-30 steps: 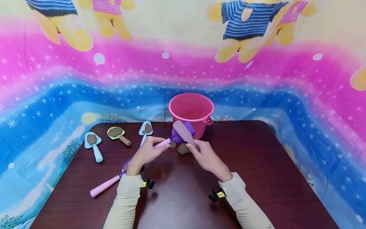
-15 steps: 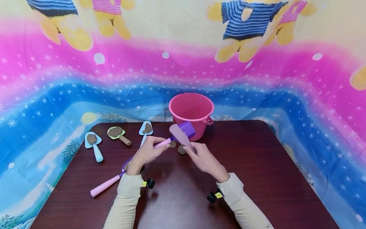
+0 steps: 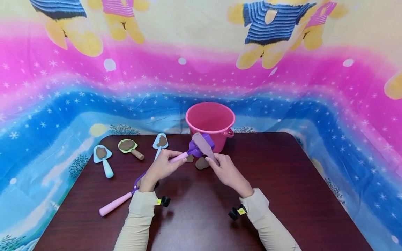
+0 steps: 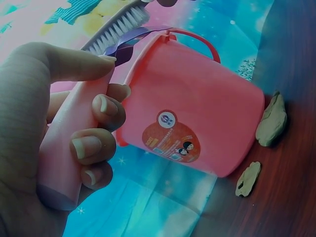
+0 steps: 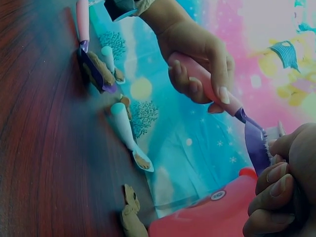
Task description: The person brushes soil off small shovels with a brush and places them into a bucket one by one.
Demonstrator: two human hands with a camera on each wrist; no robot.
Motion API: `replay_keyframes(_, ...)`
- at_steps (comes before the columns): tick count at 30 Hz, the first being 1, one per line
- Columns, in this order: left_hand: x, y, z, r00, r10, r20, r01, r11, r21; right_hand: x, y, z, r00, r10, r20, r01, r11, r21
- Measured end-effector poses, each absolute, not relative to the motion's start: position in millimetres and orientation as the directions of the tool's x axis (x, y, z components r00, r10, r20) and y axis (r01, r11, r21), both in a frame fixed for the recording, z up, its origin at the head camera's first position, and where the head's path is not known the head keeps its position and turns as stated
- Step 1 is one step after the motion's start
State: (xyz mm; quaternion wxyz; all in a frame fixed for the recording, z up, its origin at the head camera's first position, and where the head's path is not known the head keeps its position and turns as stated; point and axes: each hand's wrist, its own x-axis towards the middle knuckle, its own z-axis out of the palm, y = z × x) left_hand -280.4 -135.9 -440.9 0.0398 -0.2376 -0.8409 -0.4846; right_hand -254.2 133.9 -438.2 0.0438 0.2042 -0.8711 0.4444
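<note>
My left hand (image 3: 161,169) grips the pink handle (image 4: 69,136) of a toy shovel with a purple blade (image 3: 208,138), raised above the table. My right hand (image 3: 229,170) holds a mauve brush (image 3: 204,146) that crosses over the blade. White bristles (image 4: 118,30) face the shovel in the left wrist view. In the right wrist view the bristles meet the purple blade (image 5: 254,143), while the right fingers (image 5: 269,197) hide much of the brush. Brown clay-like lumps (image 3: 202,163) lie on the table below, in front of a pink bucket (image 3: 221,141).
Left on the dark wooden table (image 3: 282,195) lie two light-blue trowels (image 3: 107,168) and a green-edged scoop (image 3: 136,153), each bearing brown clumps. A second pink-handled tool (image 3: 115,204) with a purple head lies partly behind the left wrist. A printed cloth (image 3: 163,87) hangs around the table.
My right hand has moved the brush left across the shovel blade and then back right. My left hand and the shovel stay almost still.
</note>
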Motion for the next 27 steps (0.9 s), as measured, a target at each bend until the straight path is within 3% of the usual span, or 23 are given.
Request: replay_keyframes(27,-279,-141,-438,-0.881,0.370,0.295,0.431,0.371,0.823,-267,157,-440,-0.941,-0.235,0.245,-0.335,0.529,-0.780)
